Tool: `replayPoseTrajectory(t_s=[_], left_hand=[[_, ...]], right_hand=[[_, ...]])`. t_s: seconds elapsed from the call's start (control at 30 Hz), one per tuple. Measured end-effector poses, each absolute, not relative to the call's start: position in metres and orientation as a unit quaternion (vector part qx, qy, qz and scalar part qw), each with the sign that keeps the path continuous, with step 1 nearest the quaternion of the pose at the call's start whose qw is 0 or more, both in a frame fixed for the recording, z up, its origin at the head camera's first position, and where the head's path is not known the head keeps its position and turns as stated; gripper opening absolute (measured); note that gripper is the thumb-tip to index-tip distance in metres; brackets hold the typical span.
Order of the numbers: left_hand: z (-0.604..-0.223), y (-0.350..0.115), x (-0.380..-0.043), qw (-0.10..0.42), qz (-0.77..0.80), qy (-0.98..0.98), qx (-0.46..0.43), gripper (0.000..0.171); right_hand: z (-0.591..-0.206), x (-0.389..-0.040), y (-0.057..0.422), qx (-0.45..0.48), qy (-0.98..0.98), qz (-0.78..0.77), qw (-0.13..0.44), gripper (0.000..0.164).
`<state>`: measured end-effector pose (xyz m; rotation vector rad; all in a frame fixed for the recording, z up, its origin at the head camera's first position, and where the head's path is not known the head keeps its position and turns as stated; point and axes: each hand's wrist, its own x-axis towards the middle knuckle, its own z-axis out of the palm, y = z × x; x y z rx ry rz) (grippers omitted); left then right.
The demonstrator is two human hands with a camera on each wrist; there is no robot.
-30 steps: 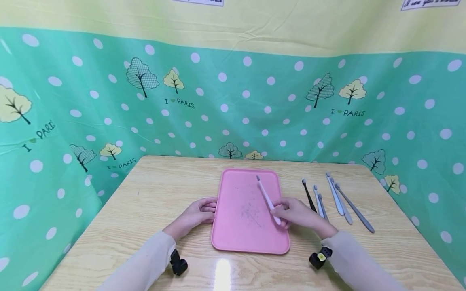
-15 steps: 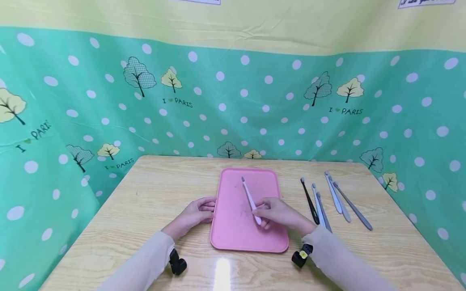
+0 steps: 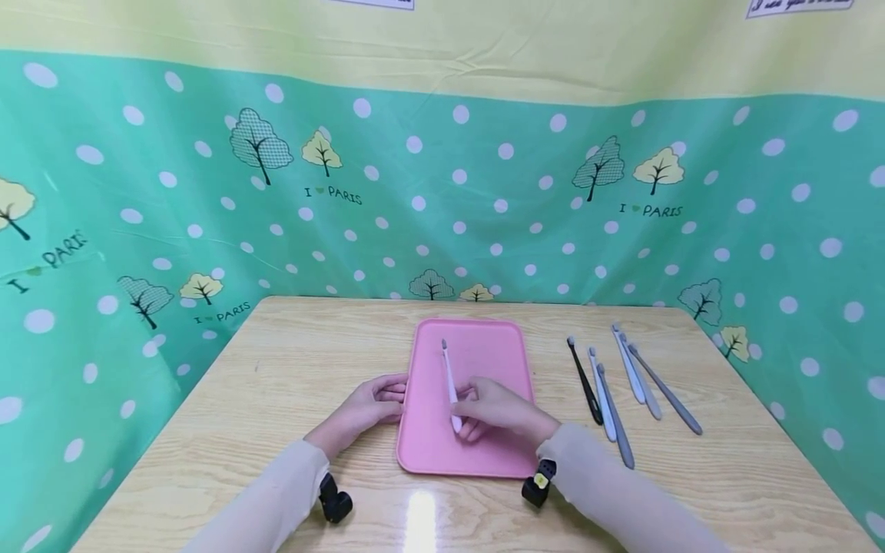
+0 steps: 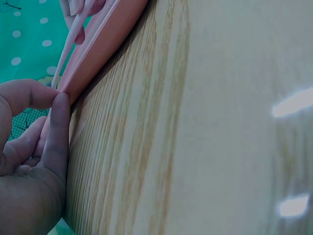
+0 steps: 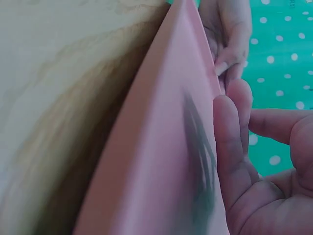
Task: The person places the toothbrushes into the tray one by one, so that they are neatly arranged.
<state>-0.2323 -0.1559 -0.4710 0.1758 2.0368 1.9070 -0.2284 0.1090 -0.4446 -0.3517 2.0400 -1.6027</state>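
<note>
A pink rectangular tray (image 3: 432, 457) lies on the wooden table. At its left edge is my left hand (image 3: 362, 409); thumb and forefinger meet on the rim (image 4: 68, 88) in the left wrist view. My right hand (image 3: 494, 407) pinches a pale toothbrush (image 3: 449, 372) by the lower handle, over the left half of the tray. The brush's grey-bristled head points to the tray's far side. From the right wrist, the fingers (image 5: 227, 142) are close over the tray, and the toothbrush is hidden behind them.
Right of the tray lie a black toothbrush (image 3: 586, 384), a light blue one (image 3: 601, 395) and a grey one (image 3: 614, 418). Another cluster with a dark grey toothbrush (image 3: 666, 389) lies farther right. A green dotted cloth (image 3: 387, 253) hangs behind the table (image 3: 304, 346).
My right hand has carried the toothbrush left across the tray, from its right edge to the left half, and the brush now points more straight ahead. The left hand has stayed at the rim.
</note>
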Motion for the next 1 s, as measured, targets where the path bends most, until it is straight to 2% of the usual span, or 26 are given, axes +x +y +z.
replayPoseTrajectory(t_s=[0.37,0.63,1.0], left_hand=[[-0.470,-0.157,-0.231,0.176,0.676,0.711,0.082,0.063],[-0.474,-0.158,-0.234,0.180,0.676,0.709,0.085,0.063],[-0.474,-0.158,-0.233,0.170,0.665,0.722,0.086,0.062]], right_hand=[[-0.451,-0.235,0.077,-0.126,0.768,-0.563,0.278,0.054],[-0.454,-0.242,0.061,-0.110,0.754,-0.586,0.277,0.046],[-0.456,-0.245,0.047,-0.086,0.762,-0.590,0.253,0.059]])
